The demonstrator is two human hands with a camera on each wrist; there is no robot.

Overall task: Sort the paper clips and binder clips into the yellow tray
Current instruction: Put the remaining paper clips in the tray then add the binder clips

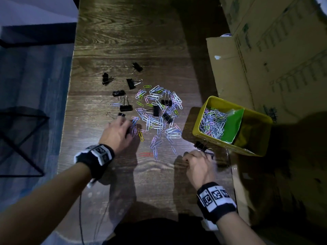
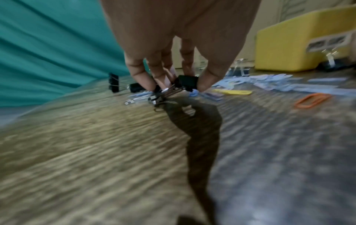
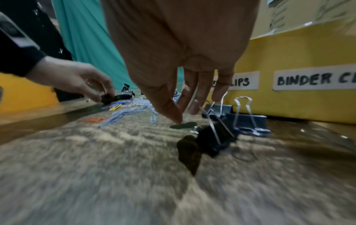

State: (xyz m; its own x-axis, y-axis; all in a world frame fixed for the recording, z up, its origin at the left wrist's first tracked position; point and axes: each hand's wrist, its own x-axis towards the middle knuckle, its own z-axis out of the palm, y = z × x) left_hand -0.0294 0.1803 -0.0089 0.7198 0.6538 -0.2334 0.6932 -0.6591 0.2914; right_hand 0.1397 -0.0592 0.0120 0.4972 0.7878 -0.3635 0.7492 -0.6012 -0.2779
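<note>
Left hand (image 1: 116,132): reaches palm-down from the near edge of the wooden table (image 1: 123,41) to the left side of the clip scatter. The left wrist view shows its fingertips (image 2: 143,79) and thumb drawn together, pinching a black binder clip (image 2: 187,83) just off the surface, wire handles trailing below it.

Right hand (image 1: 198,163): held low over the table near its right edge, just in front of the yellow tray (image 1: 208,138). In the right wrist view the fingers (image 3: 196,94) point downward, loosely spread, with the thumb tip at the surface; they grasp nothing. Two binder clips (image 3: 244,120) lie just beyond the fingertips, against the tray's near wall; the picture is blurred, so contact with them cannot be confirmed.

Yellow tray: stands at the right edge of the table, beside a stack of cardboard boxes (image 1: 274,50). A green divider (image 1: 233,126) splits it. The left compartment holds a heap of paper clips (image 1: 212,122); the right compartment is in shadow and its contents cannot be made out. The near wall carries labels, one reading "BINDER C…" (image 3: 316,79).

Unsorted items: a loose pile of coloured paper clips (image 1: 159,114) lies mid-table between the two hands, with several black binder clips (image 1: 125,107) scattered on its left and far sides. One red paper clip (image 1: 146,154) lies apart, nearer the near edge.
</note>
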